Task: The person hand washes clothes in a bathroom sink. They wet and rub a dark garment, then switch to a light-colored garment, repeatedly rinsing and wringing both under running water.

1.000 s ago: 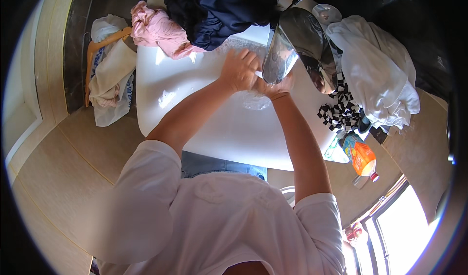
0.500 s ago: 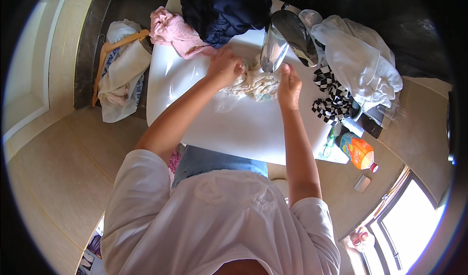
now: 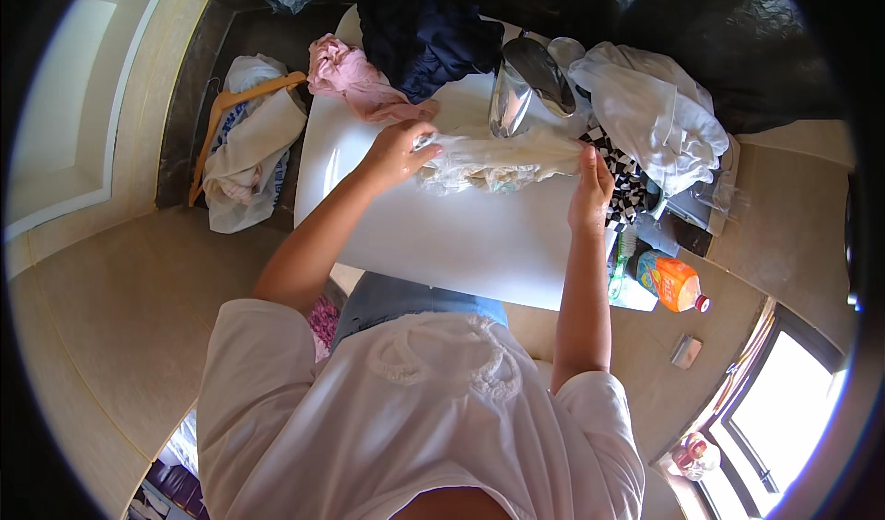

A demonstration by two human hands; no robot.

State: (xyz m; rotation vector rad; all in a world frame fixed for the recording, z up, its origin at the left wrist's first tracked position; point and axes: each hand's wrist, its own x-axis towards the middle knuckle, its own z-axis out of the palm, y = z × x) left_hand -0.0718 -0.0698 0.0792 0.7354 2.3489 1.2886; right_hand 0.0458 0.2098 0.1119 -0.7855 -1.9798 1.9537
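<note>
We see two hands drawn apart, the left hand (image 3: 398, 159) pinching one end of a thin, off-white, wet-looking cloth (image 3: 493, 159), the right hand (image 3: 591, 188) pinching the other, near a black-and-white checked cloth (image 3: 628, 188). Half a second ago it lay bunched; now its upper part is pulled taut, so the handling has shifted from gathering to spreading. Smooth above and crumpled below, it stretches over a white, glossy washbasin (image 3: 442, 243), before a curved chrome tap (image 3: 509, 98); we cannot tell whether its lower folds touch the basin. Beyond lie a crumpled pink cloth (image 3: 355, 76) and a dark navy fabric heap (image 3: 429, 45).
</note>
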